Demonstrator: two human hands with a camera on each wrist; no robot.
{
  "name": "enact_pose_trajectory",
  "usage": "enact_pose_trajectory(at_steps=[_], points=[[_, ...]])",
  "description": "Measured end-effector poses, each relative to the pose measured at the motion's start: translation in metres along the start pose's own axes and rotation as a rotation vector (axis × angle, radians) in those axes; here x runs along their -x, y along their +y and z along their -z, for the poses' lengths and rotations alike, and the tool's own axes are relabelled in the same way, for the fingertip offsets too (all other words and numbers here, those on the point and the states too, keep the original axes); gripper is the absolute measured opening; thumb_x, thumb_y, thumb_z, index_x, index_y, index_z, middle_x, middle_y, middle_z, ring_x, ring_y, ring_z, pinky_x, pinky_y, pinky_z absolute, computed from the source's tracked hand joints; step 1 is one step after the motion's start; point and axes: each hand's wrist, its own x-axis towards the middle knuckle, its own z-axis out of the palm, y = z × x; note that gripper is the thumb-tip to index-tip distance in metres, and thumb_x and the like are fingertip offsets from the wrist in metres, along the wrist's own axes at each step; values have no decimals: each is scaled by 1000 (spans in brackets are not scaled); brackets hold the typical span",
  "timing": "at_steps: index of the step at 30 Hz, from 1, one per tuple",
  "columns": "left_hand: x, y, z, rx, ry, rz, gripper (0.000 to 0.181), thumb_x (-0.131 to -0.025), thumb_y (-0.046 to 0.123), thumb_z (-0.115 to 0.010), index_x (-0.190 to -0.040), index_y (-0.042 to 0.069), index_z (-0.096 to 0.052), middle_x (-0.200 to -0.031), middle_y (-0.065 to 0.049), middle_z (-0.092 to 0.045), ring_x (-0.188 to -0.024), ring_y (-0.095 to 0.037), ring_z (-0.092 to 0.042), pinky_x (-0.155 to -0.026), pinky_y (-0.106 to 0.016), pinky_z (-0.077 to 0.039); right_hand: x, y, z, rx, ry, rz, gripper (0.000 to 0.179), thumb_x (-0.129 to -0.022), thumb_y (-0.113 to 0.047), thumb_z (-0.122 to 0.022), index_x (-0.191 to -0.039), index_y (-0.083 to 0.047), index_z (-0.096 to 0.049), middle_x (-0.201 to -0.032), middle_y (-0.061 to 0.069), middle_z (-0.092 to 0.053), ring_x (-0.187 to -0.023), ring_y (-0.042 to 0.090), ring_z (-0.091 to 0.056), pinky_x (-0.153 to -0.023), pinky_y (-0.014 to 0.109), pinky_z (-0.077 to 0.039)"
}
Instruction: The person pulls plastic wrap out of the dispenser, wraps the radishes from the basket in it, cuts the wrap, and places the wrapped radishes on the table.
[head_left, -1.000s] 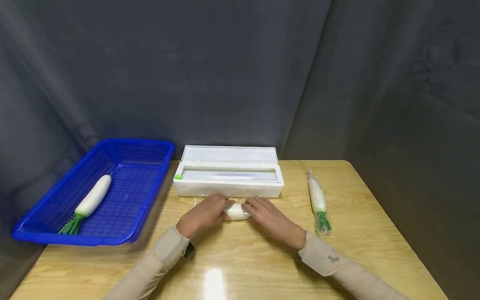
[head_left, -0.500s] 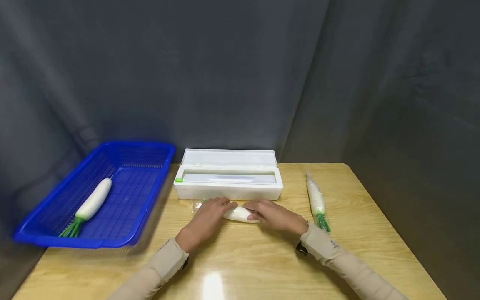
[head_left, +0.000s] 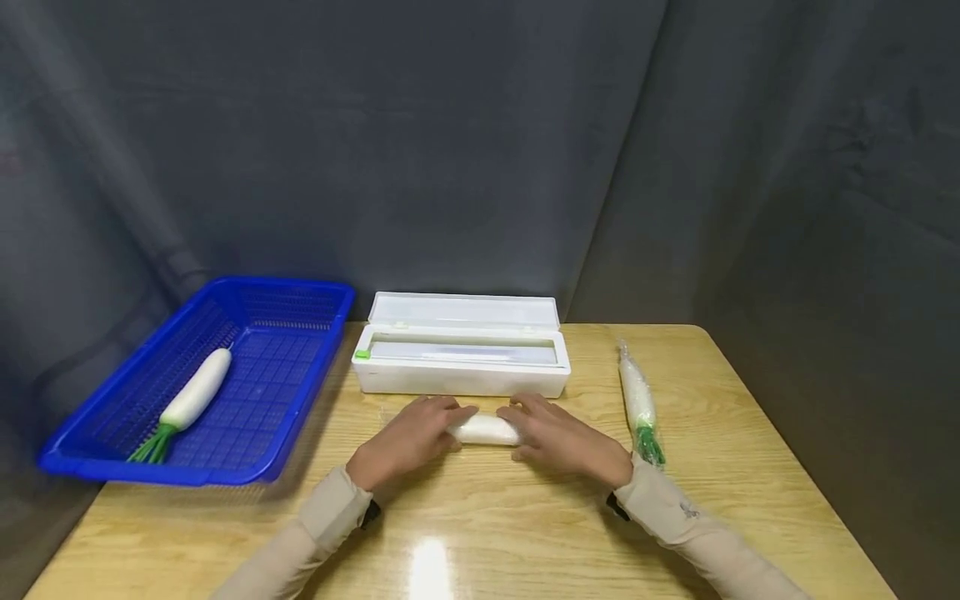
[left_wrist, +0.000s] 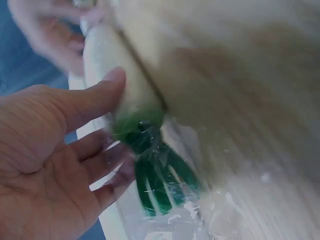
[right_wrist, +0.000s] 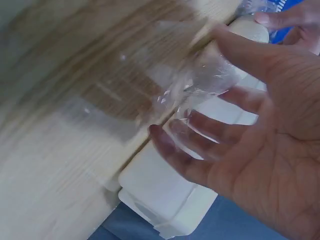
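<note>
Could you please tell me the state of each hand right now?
Left hand: holding the radish near its leaves.
Right hand: holding the radish's other end and clear film.

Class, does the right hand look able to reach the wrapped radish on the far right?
Probably yes: most of the right-side radish lies clear of the sleeve, though the right hand must leave the middle radish.

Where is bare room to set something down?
Free: the pale wooden table between both beige sleeves, and right of the film-wrapped white radish. Crowded: before the open white plastic box, where left hand and right hand hold another wrapped radish.
</note>
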Motion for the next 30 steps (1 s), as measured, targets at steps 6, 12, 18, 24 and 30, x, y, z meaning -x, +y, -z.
enact_pose_trajectory(at_steps=[6,12,18,24,30], points=[[0,-6,6,119,-11,8,43,-91,13,-81,-128,0,-63,-98,-3,-72,-77,-11,-60,-73,-30,-54,5,-2,0,55,35,33,42,-98,-13,-74,-136,-4,-57,-107,6,-58,-88,14,-51,-74,29,-51],[8,-7,8,23,60,52,44,-85,18,-87,-118,6,-60,-103,-3,-67,-91,-22,-65,-83,-41,-54,0,0,1,-51,-53,-29,41,-102,-11,-68,-140,1,-59,-104,4,-61,-87,11,-55,-76,28,-53],[8,-6,3,0,63,98,43,-84,15,-88,-119,7,-66,-113,-5,-72,-105,-28,-70,-92,-47,-55,-2,6,5,-250,-145,-71,20,-103,-11,-65,-122,-8,-63,-91,-2,-54,-81,6,-48,-73,24,-47],[5,-13,2,95,55,92,39,-81,13,-89,-115,8,-71,-103,-2,-75,-91,-20,-73,-80,-36,-59,-2,6,5,-265,-125,-46,9,-101,-14,-68,-96,-11,-61,-78,-6,-47,-72,2,-41,-66,20,-41],[2,-19,8,176,-16,105,27,-86,21,-84,-110,13,-74,-99,4,-76,-88,-11,-71,-78,-33,-58,1,9,3,-298,-49,-23,24,-101,-12,-68,-80,-7,-57,-69,-12,-32,-62,-3,-32,-59,16,-33]])
